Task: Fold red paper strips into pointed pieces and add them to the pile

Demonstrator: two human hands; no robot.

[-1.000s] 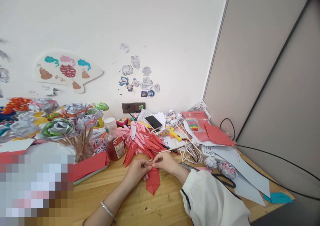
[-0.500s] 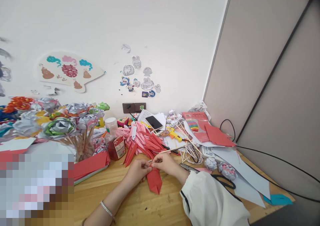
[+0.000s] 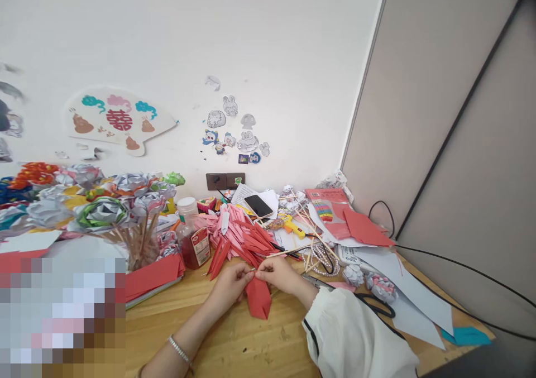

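A folded piece of red paper (image 3: 258,298) hangs from my fingertips above the wooden table, its pointed end toward me. My left hand (image 3: 233,282) pinches its upper edge from the left. From the other side my right hand (image 3: 278,273) grips the same edge, thumb and fingertips pressed together. The two hands nearly touch, and the fingers cover the top of the paper. Just beyond them lies a heap of pink and red folded paper strips (image 3: 238,230). Black-handled scissors (image 3: 379,305) lie beside my right forearm, partly under the white sleeve.
Paper flowers on sticks (image 3: 104,213) crowd the left side, beside a plastic jar (image 3: 192,238). A phone (image 3: 258,205), a yellow glue gun (image 3: 294,226) and a bead string (image 3: 320,258) lie at the back. White paper sheets (image 3: 410,283) and a black cable (image 3: 464,267) extend along the right.
The red paper's lower tip has risen slightly and tilted a little. Both hands keep their pinch at nearly the same place. The view has shifted slightly.
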